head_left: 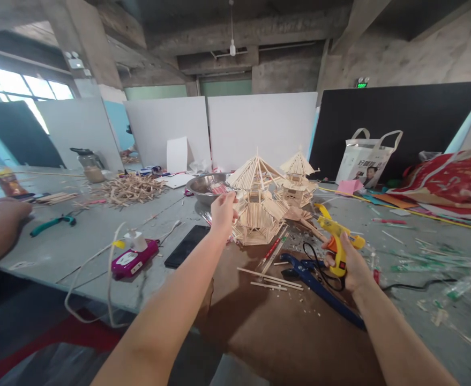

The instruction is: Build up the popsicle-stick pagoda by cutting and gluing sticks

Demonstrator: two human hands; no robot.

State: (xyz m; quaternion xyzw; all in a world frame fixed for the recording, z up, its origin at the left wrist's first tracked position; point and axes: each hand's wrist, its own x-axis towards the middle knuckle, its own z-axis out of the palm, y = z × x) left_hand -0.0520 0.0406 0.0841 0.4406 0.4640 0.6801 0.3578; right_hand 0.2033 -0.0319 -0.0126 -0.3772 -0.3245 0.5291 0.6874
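In front of me on a brown board (255, 332) stands a pagoda model (258, 222) made of thin wooden sticks, with a pointed roof over a wider lower tier. My left hand (222, 213) has its fingers closed at the model's left edge, below the upper roof; its fingertips are partly hidden. A yellow hot glue gun (338, 252) is gripped in my right hand (354, 262), to the right of the model, its nozzle pointing up and left. Loose sticks (273, 279), a red pen (271, 249) and a blue-handled cutting tool (315, 287) lie between my hands.
Behind stand a second stick pagoda (298, 179) and a metal bowl (201, 188). Leftward are a black phone (187, 247), a purple power strip (133, 260) with cables, pliers (52, 225) and a stick pile (128, 188). Another person's hand (10, 212) is far left. Plastic wrappers (428, 266) lie right.
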